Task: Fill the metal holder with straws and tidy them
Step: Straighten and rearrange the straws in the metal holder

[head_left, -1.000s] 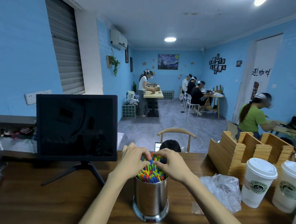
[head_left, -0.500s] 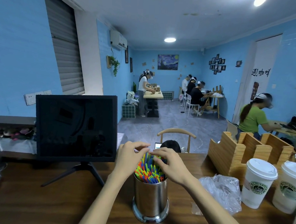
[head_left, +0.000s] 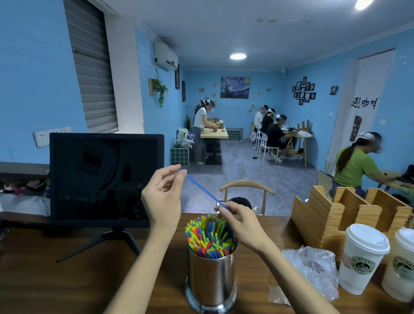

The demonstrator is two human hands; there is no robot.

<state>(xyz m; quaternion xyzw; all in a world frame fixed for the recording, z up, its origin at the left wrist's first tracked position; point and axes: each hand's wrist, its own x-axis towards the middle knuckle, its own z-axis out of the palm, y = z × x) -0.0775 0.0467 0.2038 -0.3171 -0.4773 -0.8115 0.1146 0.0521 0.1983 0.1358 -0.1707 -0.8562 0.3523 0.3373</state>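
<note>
The holder point(head_left: 211, 278) stands upright on the tabletop point(head_left: 48, 280) right in front of me, packed with coloured straws point(head_left: 207, 237) whose tops fan out above its rim. Above them I hold one blue straw point(head_left: 201, 189) slanted in the air: my left hand point(head_left: 163, 198) pinches its high end between thumb and fingertips, and my right hand point(head_left: 239, 222) pinches its low end just over the bundle, so both grips are narrow and closed on that one straw. I judge the filling nearly done, with this straw left to seat and the tops to even out. The bundle looks tight, so if I push the straw down at this slant it could buckle or lever its neighbours up and out over the rim; I should stand it upright first. Pressing off-centre could also rock the holder. A crumpled plastic bag point(head_left: 315, 270) lies just to the right, two lidded cups point(head_left: 364, 261) stand beyond it, and a dark monitor point(head_left: 103, 177) sits to the left, well apart.
</note>
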